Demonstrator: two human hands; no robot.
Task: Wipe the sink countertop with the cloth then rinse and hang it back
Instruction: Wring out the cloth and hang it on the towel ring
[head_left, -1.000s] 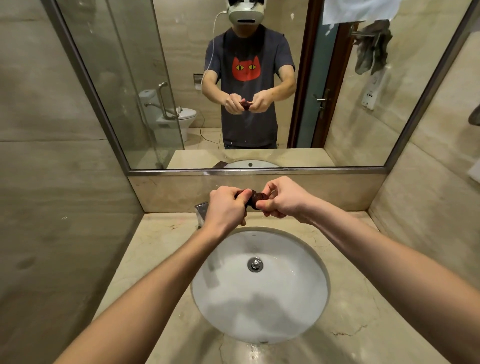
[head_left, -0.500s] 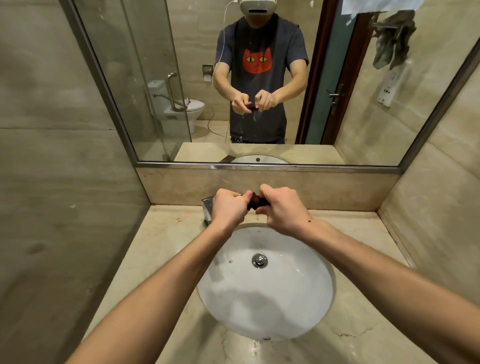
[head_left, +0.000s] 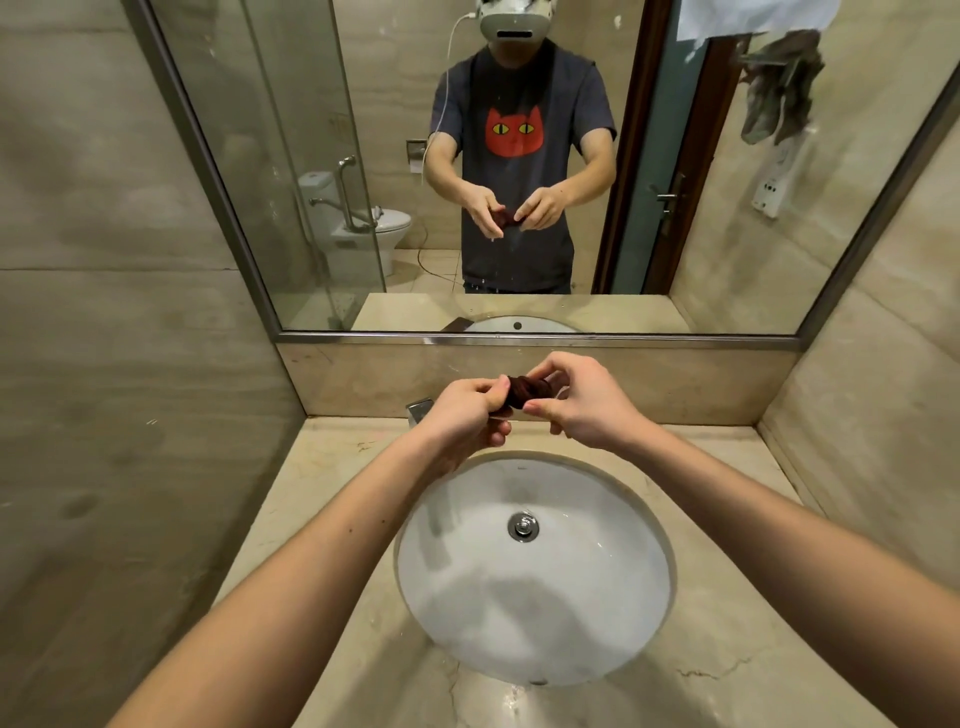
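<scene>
A small dark maroon cloth (head_left: 524, 391), twisted into a tight roll, is held above the back rim of the white oval sink (head_left: 582, 613). My left hand (head_left: 462, 415) grips its left end and my right hand (head_left: 582, 402) pinches its right end with thumb and fingertips. Most of the cloth is hidden inside my hands. The beige marble countertop (head_left: 332, 478) surrounds the sink, with water drops near its front edge. The drain (head_left: 522, 526) sits in the middle of the basin.
A metal faucet (head_left: 420, 409) shows just left of my left hand. The mirror (head_left: 675, 208) above reflects a person, a toilet, a glass shower panel, a door and hanging grey cloths. Tiled walls close in on the left and right.
My hands have loosened from a tight wringing grip; the right hand's fingers have spread to a pinch and more of the twisted cloth shows. The view has tilted slightly.
</scene>
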